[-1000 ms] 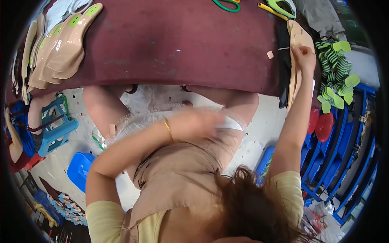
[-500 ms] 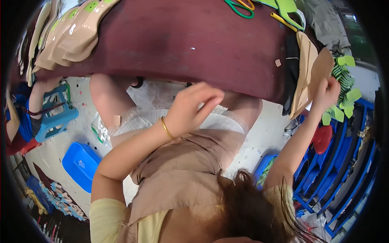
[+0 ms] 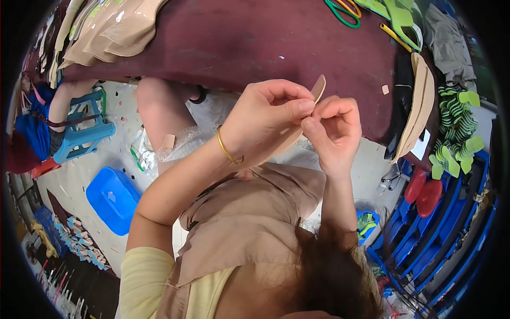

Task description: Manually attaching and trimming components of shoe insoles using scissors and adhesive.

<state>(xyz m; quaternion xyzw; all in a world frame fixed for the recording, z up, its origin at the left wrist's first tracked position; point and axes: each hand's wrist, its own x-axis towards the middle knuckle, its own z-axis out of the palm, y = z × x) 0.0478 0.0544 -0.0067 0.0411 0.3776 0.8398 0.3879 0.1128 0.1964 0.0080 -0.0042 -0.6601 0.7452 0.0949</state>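
A thin beige insole [image 3: 319, 88] is held up on edge over my lap, in front of the table edge. My left hand [image 3: 265, 109] is closed on it, thumb and fingers pinching its upper part. Close beside, my right hand [image 3: 338, 135] has its thumb and bent fingers pinched at the insole's edge. Part of the insole passes behind my hands, so its full outline is hidden. A stack of similar beige insoles [image 3: 416, 109] lies at the table's right edge.
The dark red table [image 3: 239, 45] carries overlapping beige pieces [image 3: 119, 34] at left and green-handled scissors [image 3: 344, 15] at the far right. Green striped pieces [image 3: 454, 119] hang beyond the right edge. Blue racks [image 3: 425, 250], a blue basin [image 3: 112, 199] and a blue stool [image 3: 85, 135] stand around me.
My right hand has come from the stack at right to the middle, bringing an insole. My left hand has met it there and pinches the insole. The view has shifted slightly.
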